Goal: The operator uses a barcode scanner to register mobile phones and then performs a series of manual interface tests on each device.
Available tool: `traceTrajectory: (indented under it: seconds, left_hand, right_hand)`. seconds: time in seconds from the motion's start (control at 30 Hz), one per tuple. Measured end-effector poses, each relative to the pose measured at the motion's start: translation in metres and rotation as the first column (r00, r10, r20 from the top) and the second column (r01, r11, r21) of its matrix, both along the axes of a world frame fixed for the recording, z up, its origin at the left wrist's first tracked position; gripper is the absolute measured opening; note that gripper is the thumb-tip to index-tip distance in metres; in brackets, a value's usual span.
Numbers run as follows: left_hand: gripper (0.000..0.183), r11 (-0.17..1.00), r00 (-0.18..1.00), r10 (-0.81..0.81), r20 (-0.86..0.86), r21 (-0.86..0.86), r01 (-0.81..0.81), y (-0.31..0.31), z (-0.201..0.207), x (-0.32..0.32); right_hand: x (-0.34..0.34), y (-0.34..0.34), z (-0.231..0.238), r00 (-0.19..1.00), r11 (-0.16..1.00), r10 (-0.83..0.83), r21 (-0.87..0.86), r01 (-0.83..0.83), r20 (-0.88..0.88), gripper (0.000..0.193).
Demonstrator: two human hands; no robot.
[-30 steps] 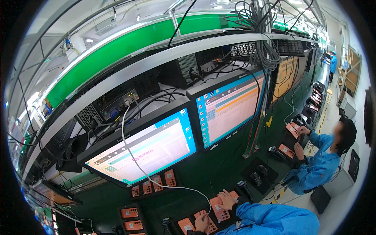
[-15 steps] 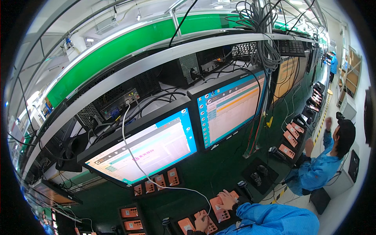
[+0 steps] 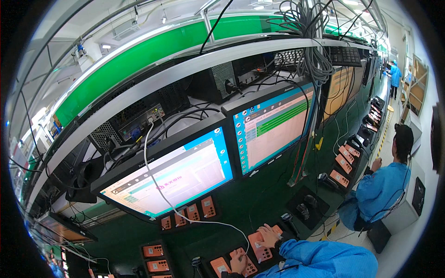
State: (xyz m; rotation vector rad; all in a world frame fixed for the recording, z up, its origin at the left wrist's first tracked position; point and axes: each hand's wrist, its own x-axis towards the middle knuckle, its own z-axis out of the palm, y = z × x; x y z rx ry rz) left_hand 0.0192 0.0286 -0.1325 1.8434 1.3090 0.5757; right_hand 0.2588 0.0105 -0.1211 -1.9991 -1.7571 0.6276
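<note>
Low on a dark green table, orange phones lie side by side under our hands, backs up, apparently so that labels and lenses face us. Our left hand curls its fingers over one phone; whether it grips that phone or the white cable reaching it, we cannot tell. Our right hand, fingers loosely spread, lies palm-down across a neighbouring phone, perhaps to steady it, though we cannot make out a firm hold.

A third phone lies to the left, close to a black scanner. Another scanner sits just past the right hand, leaving little room before a black mat. Left of us, a dark tray holds more phones, likely to keep them in line.

Farther back, four phones form a row beneath the left monitor, with green surface between them and our hands, crossed by the cable. A right monitor stands alongside. To our right, a co-worker in blue sits by another row of phones; far down the aisle, we see a second person standing.
</note>
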Motion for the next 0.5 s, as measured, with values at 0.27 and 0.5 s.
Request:
traceTrajectory:
  seconds: [0.27, 0.5]
  left_hand:
    - [0.02, 0.997, 0.999, 0.038, 0.02, -0.061, -0.037, 0.002, -0.007, -0.001]
    - [0.019, 0.996, 0.998, 0.026, 0.063, -0.081, -0.021, 0.003, -0.012, -0.004]
  right_hand:
    - [-0.003, 0.005, 0.014, 0.999, 0.998, -0.036, -0.059, 0.036, -0.013, 0.071]
    - [-0.011, 0.028, -0.003, 0.981, 0.985, 0.101, -0.156, -0.075, 0.168, 0.07]
